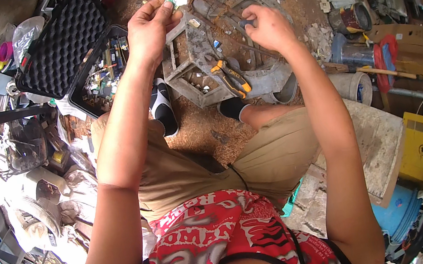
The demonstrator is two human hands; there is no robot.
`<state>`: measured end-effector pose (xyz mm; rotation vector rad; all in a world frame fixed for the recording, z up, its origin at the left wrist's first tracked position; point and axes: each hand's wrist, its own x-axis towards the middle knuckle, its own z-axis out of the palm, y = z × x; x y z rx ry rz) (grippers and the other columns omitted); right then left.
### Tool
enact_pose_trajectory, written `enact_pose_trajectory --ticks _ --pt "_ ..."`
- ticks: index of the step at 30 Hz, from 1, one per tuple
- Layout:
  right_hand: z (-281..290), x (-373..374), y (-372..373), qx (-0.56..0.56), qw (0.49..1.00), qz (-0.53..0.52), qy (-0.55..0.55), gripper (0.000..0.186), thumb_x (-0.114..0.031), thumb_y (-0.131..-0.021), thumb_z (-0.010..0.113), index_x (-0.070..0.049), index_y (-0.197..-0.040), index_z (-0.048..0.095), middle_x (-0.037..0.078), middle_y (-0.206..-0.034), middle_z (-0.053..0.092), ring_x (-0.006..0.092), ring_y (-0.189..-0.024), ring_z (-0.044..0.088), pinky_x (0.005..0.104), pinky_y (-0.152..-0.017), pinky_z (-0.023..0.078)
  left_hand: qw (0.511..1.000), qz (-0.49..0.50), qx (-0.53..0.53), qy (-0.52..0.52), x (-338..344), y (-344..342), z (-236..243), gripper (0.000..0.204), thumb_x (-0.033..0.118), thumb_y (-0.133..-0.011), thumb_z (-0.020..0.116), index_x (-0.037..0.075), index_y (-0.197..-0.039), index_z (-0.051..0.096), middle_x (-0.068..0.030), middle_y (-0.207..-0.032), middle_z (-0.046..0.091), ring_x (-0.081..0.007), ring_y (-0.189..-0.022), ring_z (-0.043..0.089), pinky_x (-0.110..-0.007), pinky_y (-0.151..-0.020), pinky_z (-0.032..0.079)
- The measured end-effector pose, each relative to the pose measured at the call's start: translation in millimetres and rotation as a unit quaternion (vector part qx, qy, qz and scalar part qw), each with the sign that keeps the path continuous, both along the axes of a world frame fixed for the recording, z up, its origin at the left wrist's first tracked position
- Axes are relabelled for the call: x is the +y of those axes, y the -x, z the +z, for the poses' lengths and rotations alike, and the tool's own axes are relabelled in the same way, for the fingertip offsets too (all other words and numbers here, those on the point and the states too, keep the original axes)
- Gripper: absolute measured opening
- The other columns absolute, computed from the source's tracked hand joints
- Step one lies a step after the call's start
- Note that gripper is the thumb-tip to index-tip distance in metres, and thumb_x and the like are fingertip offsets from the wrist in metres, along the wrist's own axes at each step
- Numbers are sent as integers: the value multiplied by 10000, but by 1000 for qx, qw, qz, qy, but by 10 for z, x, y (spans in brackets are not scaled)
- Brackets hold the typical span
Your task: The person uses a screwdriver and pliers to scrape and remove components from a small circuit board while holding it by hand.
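Up at the far side of the metal frame, my left hand (152, 29) is closed, pinching a small green and white piece (178, 1), perhaps a bit of circuit board, between thumb and fingers. My right hand (267, 26) is curled around a short dark handle (245, 23); the rest of that tool is hard to make out. Both hands are above a grey, worn metal frame (269, 75) with a round rim, and rusty bars (224, 13) cross its opening. Orange and black pliers (232, 78) lie on the frame's near part. Small scraps, one blue (217, 44), are scattered about it.
An open black case (82, 101) with a foam-lined lid (60, 42) holds small electronic parts at the left. To the right are a grey bucket (351, 86), a wooden handle (390, 72), a cardboard box (417, 47) and a yellow container (422, 148). My feet stand close to the frame.
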<state>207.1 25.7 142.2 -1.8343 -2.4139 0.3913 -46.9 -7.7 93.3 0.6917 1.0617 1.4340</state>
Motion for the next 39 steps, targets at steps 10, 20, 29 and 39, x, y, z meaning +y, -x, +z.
enact_pose_trajectory --ticks 10,20,29,39 --pt "-87 -33 298 -34 993 81 -74 221 -153 -766 674 -83 -974 696 146 -943 689 357 -876 657 443 -806 521 987 -13 158 -33 -28 -69 -36 288 108 -976 569 -53 -1211 605 -95 -1020 689 -151 -859 695 -240 -792 563" --pt "-25 -108 346 -21 996 79 -20 218 -106 -753 665 -72 -962 720 165 -1015 689 351 -939 660 430 -863 528 993 -21 113 -29 -24 -92 -66 305 92 -990 529 -65 -1247 573 -127 -1072 669 -176 -885 691 -282 -822 579" --pt "-14 -72 359 -37 996 83 -9 229 -104 -740 669 -84 -960 729 172 -1013 690 357 -950 657 434 -869 529 999 -29 18 0 -55 -128 -1 321 82 -993 514 -51 -1284 544 -125 -1115 649 -180 -909 686 -292 -851 576" --pt "4 -70 341 -28 997 64 -9 231 -133 -756 694 -96 -982 724 178 -947 696 346 -895 666 425 -835 529 999 -29 27 -17 -48 -101 28 351 41 -993 474 3 -1340 509 -101 -1160 610 -171 -917 673 -294 -869 566"
